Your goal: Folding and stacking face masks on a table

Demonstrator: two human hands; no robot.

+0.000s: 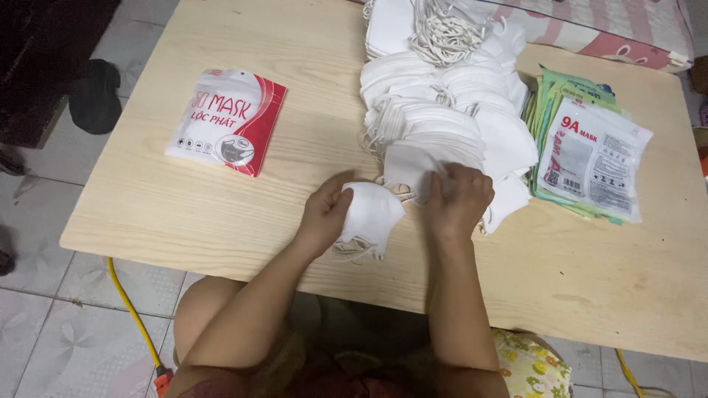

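Bare table [243, 214] is lying open left of the left hand [324, 214]; mask pile [442, 110] is blocking beyond the right hand [457, 199], packet stack [590, 158] to its right.

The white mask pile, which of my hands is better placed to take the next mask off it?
Probably the right hand: it rests on the near end of the white mask pile, fingers on the front mask. The left hand has its grip on a folded white mask beside the pile.
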